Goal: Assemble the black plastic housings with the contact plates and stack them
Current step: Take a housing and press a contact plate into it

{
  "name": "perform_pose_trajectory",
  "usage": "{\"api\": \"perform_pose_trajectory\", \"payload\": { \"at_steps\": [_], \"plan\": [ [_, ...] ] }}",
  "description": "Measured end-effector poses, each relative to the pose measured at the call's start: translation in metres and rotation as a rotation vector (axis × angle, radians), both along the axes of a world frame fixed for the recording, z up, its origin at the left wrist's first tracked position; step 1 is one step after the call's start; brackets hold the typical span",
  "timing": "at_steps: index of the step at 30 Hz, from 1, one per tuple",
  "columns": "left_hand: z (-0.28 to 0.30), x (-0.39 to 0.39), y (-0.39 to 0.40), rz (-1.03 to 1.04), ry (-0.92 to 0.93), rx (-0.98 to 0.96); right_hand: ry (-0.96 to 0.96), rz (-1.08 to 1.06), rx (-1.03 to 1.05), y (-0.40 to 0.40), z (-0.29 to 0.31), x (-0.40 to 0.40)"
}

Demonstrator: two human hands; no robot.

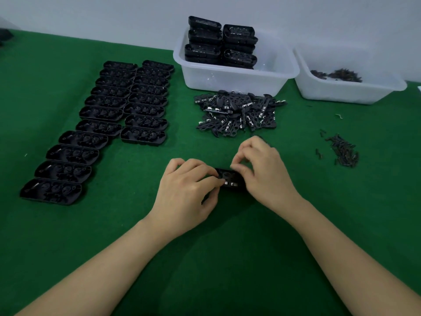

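A black plastic housing (229, 180) with a contact plate in it lies on the green table between my hands. My left hand (184, 190) grips its left end, fingers curled over the edge. My right hand (262, 169) pinches its right end from above and hides that end. Two overlapping rows of empty black housings (107, 124) lie at the left. A heap of black contact plates (237, 112) with metal strips sits beyond my hands. Stacked housings (221, 41) with plates in them stand in a white bin (234, 76).
A second white bin (341, 87) at the far right holds small dark parts. A loose pile of small dark clips (341, 151) lies right of my hands. The white wall runs behind the table's far edge. Green cloth covers the table.
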State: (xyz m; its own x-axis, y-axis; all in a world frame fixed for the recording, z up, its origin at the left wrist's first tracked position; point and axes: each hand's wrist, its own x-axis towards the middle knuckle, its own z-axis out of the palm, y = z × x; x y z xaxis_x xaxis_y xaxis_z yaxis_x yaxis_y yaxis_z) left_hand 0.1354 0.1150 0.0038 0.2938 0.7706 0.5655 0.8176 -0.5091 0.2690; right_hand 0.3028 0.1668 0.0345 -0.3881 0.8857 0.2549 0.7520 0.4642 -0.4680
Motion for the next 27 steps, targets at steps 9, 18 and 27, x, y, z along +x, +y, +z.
{"api": "perform_pose_trajectory", "payload": {
  "at_steps": [9, 18, 27],
  "plan": [
    [0.002, 0.001, 0.005, -0.054, -0.015, -0.151, 0.018, 0.071, -0.114, -0.002, -0.002, 0.029],
    [0.002, 0.0, 0.006, -0.07, -0.036, -0.178, -0.132, 0.104, 0.028, -0.003, -0.006, 0.025],
    [0.0, 0.0, 0.006, -0.07, -0.038, -0.169, -0.299, 0.224, 0.152, 0.001, 0.001, 0.023]
  ]
}}
